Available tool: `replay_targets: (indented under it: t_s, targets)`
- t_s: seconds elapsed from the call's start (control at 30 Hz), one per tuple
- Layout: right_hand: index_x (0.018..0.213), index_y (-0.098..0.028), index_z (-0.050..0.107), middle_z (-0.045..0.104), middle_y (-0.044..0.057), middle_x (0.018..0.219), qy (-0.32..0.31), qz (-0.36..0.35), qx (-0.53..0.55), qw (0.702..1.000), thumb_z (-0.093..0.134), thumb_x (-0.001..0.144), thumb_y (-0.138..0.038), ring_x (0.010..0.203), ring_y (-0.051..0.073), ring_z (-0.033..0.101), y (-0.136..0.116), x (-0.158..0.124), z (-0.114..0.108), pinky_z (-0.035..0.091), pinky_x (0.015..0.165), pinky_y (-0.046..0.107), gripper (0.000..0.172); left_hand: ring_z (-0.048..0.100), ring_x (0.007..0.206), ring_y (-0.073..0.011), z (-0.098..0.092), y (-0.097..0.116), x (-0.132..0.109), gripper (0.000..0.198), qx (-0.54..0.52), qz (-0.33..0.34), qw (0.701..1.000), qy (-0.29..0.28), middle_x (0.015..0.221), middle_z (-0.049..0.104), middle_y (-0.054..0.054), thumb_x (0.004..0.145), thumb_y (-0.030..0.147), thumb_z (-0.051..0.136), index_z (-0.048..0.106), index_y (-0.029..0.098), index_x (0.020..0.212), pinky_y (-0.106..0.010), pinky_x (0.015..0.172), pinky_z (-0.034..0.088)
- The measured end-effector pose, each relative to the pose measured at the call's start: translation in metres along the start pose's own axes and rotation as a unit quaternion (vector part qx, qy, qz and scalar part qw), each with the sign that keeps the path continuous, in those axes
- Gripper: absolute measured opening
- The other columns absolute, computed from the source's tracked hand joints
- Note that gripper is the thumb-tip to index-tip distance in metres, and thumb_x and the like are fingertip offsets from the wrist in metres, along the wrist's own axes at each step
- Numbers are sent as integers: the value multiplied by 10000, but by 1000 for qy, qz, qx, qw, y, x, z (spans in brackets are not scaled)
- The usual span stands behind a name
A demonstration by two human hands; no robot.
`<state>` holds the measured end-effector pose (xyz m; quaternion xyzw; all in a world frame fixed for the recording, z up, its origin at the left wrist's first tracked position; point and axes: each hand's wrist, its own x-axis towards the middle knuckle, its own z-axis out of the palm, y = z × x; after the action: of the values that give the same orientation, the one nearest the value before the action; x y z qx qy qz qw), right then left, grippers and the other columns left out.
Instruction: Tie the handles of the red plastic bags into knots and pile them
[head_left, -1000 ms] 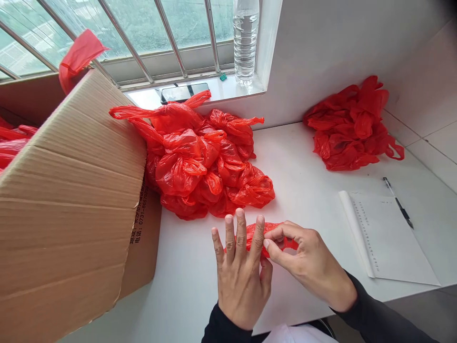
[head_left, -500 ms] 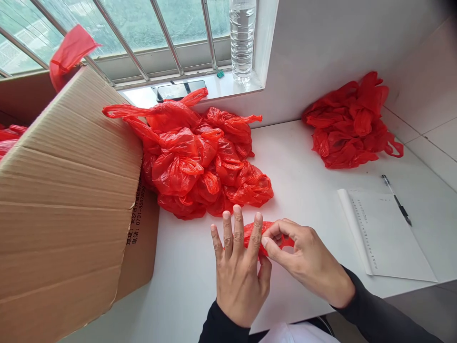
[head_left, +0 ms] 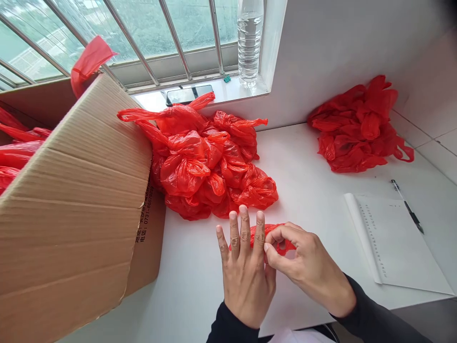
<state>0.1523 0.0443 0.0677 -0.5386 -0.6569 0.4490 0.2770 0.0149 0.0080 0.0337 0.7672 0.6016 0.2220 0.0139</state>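
Observation:
My left hand point(head_left: 246, 267) lies flat, fingers stretched and close together, pressing on a small red plastic bag point(head_left: 274, 231) on the white table point(head_left: 193, 267). My right hand point(head_left: 303, 264) is curled beside it, thumb and fingers pinched on the same bag's edge. Most of that bag is hidden under both hands. Just beyond my fingertips lies a big heap of knotted red plastic bags point(head_left: 207, 162).
A large open cardboard box point(head_left: 74, 205) with red bags inside fills the left. A second pile of red bags point(head_left: 360, 126) sits far right by the wall. A notebook point(head_left: 392, 243) and pen point(head_left: 407, 206) lie at right. A water bottle point(head_left: 250, 40) and phone point(head_left: 188, 94) rest on the windowsill.
Both hands stay on the small red bag, with my right fingers working slightly at its edge. The view has shifted a little; nothing else has moved.

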Motion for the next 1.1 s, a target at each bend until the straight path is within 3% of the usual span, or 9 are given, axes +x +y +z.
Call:
replay_targets:
  t_s: [0.13,0.23,0.33,0.47,0.63,0.8,1.1]
  targets:
    - [752,-230,589,617,-33,748,6,3,-4,1000,572,838,-232,708,170,564,1,2,-1,435,695,313,87,54,1558,-401,-3,0,0,808,-16,11,1000,9,1708,94,-191,817,108,616,332,93,1573,-639,1217,-10]
    - [782,-232,555,570,-48,746,14,8,26,1000,564,876,-236,687,150,525,2,6,-13,421,689,295,95,124,1551,-403,-9,-7,-2,740,-43,35,998,20,1695,167,-193,826,46,597,403,87,1538,-640,1220,70]
    - [857,-241,573,553,-53,793,-19,5,75,997,564,939,-260,722,140,503,2,14,-30,418,702,271,84,201,1538,-383,-17,-21,-7,722,-28,122,992,-7,1653,329,-148,821,8,602,444,112,1518,-647,1218,117]
    - [868,-236,596,566,-51,802,-108,18,94,990,584,960,-260,731,138,501,1,24,-43,426,707,264,95,190,1545,-317,-27,-38,-7,656,66,256,963,-50,1613,432,-58,889,64,591,453,182,1519,-638,1236,30]
    - [844,-216,623,579,-39,752,-189,50,46,980,608,946,-287,691,144,473,6,30,-51,402,655,282,125,228,1528,-276,-36,-47,2,716,151,329,928,-87,1630,411,-16,882,-5,449,392,226,1557,-623,1240,9]
    - [795,-198,622,574,-45,708,-261,91,21,961,618,889,-212,649,127,465,11,36,-57,378,612,266,95,230,1526,-277,-42,-48,4,655,177,378,903,-103,1662,340,-29,928,90,447,380,225,1565,-597,1249,2]
    - [803,-184,631,552,-56,666,-300,77,10,951,639,891,-269,612,113,461,8,39,-61,362,560,239,123,163,1550,-280,-54,-49,11,741,180,412,884,-126,1674,311,-53,865,142,518,339,197,1582,-577,1254,11]
